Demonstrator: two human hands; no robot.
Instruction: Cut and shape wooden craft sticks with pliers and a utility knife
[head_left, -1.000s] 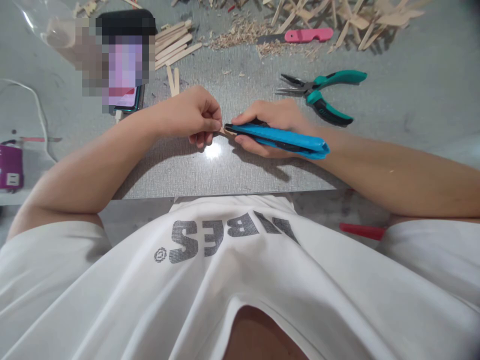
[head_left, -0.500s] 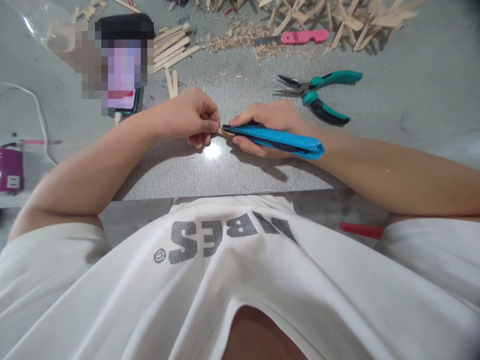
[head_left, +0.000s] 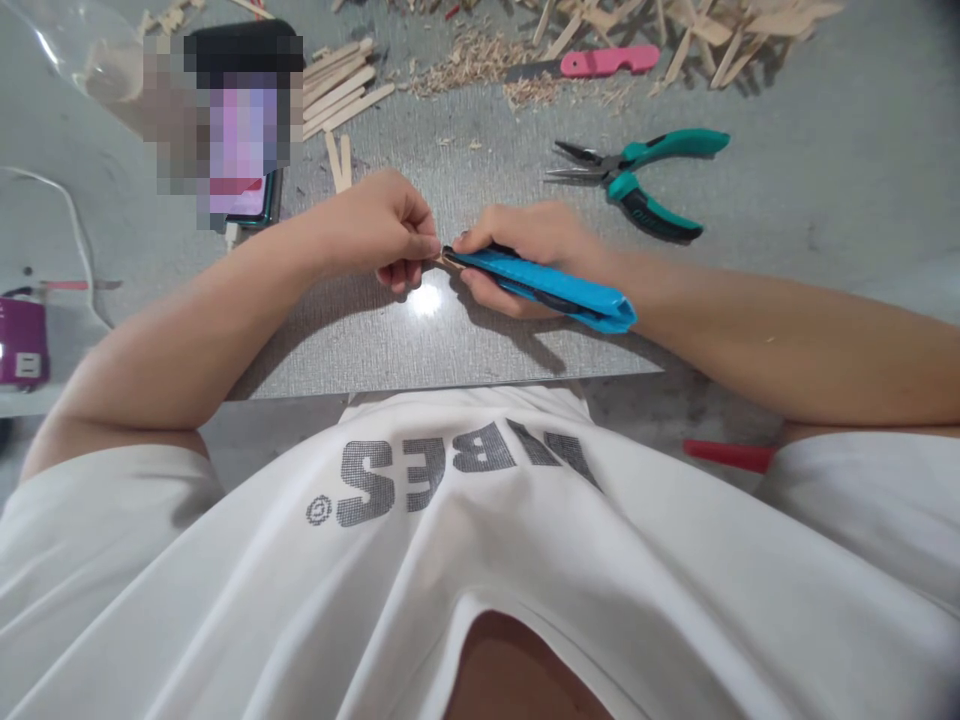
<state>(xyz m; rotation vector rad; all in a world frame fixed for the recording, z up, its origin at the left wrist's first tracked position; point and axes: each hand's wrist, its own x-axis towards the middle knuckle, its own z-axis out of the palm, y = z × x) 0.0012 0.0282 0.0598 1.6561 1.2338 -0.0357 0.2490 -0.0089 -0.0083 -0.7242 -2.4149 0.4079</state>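
My left hand (head_left: 394, 232) is closed in a pinch on a small wooden stick (head_left: 452, 265). Only a short bit of that stick shows between my two hands; the rest is hidden by fingers. Wrapped round a blue utility knife (head_left: 555, 285), my right hand (head_left: 529, 238) is closed, with the black tip of the knife up against the stick close to my left fingertips. The knife slants down to the right. Its blade is too small to make out.
Pliers with green handles (head_left: 634, 180) lie spread open at right. Behind are a pink folding saw (head_left: 609, 62), wood shavings (head_left: 480, 62), flat wooden sticks (head_left: 341, 90) and joined stick pieces (head_left: 697, 30). A phone (head_left: 255, 205) stands at left, beside a white cable (head_left: 79, 225).
The back end of the utility knife has swung slightly down and left as my right hand turned. My left hand keeps its pinch, and the view has shifted a little.
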